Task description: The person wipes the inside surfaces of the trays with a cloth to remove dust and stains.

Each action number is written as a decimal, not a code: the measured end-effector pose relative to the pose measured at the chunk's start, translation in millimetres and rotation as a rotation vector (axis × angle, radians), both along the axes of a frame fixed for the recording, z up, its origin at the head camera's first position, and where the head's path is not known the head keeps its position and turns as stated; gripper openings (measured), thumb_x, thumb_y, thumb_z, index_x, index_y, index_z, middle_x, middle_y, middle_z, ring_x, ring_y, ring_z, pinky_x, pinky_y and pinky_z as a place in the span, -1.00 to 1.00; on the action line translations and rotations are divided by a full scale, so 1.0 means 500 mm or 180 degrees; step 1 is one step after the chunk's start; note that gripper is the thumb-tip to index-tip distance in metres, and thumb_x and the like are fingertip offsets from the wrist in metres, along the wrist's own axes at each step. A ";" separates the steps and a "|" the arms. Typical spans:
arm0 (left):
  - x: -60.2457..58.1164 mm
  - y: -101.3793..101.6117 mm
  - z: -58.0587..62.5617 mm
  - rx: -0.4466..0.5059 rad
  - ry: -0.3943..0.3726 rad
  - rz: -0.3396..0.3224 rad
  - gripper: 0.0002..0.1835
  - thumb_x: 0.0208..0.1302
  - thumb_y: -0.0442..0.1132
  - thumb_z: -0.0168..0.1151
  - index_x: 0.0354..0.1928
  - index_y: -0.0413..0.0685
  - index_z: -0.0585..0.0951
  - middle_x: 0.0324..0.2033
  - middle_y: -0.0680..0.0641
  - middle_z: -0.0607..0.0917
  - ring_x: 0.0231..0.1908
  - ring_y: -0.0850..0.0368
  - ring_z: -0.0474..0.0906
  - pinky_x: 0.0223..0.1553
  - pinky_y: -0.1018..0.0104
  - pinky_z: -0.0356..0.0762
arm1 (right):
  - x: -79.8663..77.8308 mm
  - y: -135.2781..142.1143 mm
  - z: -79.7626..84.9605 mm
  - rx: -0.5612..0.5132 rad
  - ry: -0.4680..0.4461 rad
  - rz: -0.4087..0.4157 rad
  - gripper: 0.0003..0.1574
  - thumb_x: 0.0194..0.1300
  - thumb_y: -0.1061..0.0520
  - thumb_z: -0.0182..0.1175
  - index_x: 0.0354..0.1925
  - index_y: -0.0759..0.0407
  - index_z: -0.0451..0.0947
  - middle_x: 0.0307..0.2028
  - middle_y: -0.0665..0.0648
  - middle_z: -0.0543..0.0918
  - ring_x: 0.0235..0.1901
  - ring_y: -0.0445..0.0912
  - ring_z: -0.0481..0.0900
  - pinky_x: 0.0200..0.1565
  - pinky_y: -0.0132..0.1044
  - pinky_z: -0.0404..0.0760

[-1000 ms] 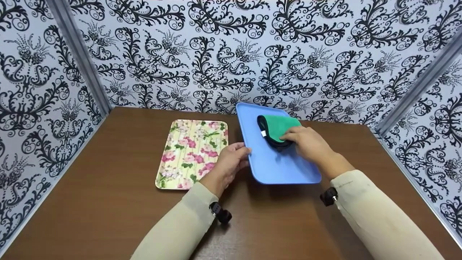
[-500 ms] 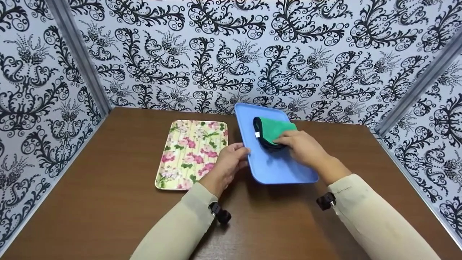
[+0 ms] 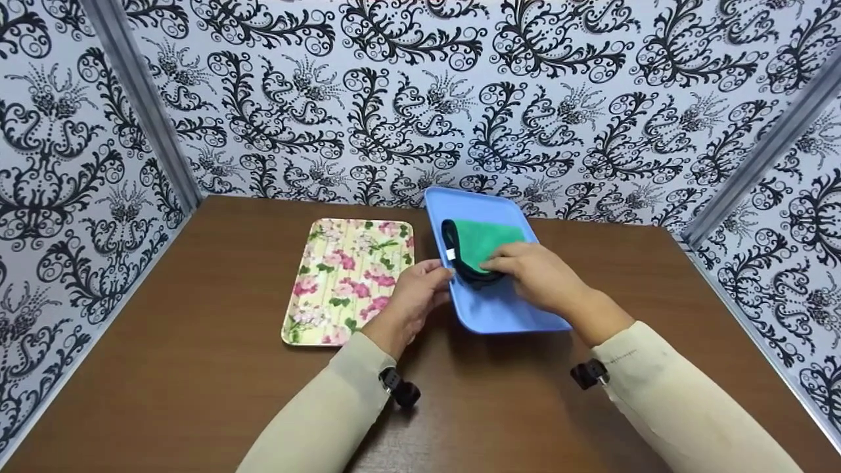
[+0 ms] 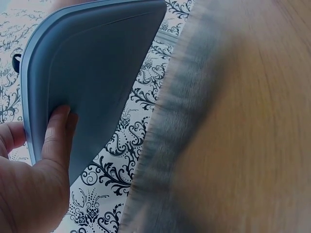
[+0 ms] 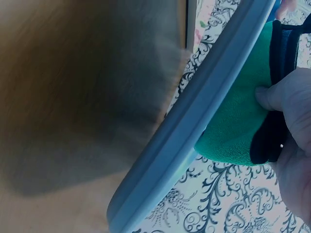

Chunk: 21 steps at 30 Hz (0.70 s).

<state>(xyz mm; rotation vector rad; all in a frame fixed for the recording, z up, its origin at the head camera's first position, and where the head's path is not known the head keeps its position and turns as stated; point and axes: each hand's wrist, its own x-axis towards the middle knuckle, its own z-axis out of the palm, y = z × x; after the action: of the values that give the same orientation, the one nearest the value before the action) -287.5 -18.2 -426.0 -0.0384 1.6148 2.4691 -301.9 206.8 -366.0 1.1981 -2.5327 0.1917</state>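
Observation:
A blue tray (image 3: pixel 512 312) is tilted up over the table, its left edge gripped by my left hand (image 3: pixel 417 295). In the left wrist view, the thumb lies on one side of the rim and the fingers (image 4: pixel 58 136) press the tray's underside (image 4: pixel 97 73). My right hand (image 3: pixel 542 276) holds a folded green cloth (image 3: pixel 483 240) with black edging and a small white tag against the tray's upper face, near its left rim. The right wrist view has the thumb on the cloth (image 5: pixel 238 116), pinching its folded layers close to the tray's edge (image 5: pixel 194 116).
Left of the blue tray, a floral tray (image 3: pixel 355 282) with pink blossoms lies flat on the brown table (image 3: pixel 217 289). Patterned black-and-white panels (image 3: pixel 407 98) enclose the table at the back and sides.
My right hand has slid the green cloth leftward and slightly down across the blue tray to near its left rim. The left hand keeps its grip; the tray's right side has shifted slightly left.

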 end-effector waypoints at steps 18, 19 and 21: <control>0.000 0.002 0.001 -0.0010 -0.0033 0.0027 -0.67 0.36 -0.38 0.21 0.11 -0.37 0.62 -0.28 -0.04 0.73 -0.25 0.18 0.68 -0.14 0.32 0.72 | 0.009 0.009 -0.001 0.0052 0.0157 0.0155 -0.41 0.13 0.50 0.29 0.02 -0.01 0.79 -0.08 0.08 0.76 -0.03 0.07 0.68 0.10 -0.02 0.65; 0.000 0.001 0.002 -0.0015 -0.0031 0.0025 -0.67 0.36 -0.38 0.21 0.12 -0.37 0.61 -0.28 -0.04 0.73 -0.25 0.18 0.68 -0.14 0.32 0.72 | 0.009 0.011 -0.001 0.0072 0.0146 0.0126 -0.40 0.12 0.50 0.29 0.03 -0.02 0.79 -0.07 0.08 0.76 -0.02 0.07 0.68 0.11 -0.01 0.64; 0.001 0.000 0.003 -0.0011 -0.0034 0.0017 -0.66 0.36 -0.37 0.20 0.13 -0.37 0.61 -0.29 -0.04 0.72 -0.25 0.18 0.68 -0.14 0.32 0.72 | 0.007 0.015 0.000 0.0116 0.0121 0.0066 -0.37 0.11 0.50 0.28 0.04 -0.03 0.78 -0.05 0.08 0.76 0.01 0.08 0.68 0.14 0.01 0.62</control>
<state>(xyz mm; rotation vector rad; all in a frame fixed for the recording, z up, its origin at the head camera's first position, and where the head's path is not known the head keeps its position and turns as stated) -287.2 -18.2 -424.5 -0.0564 1.6167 2.4658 -298.2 214.5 -366.0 1.2303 -2.5020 0.1271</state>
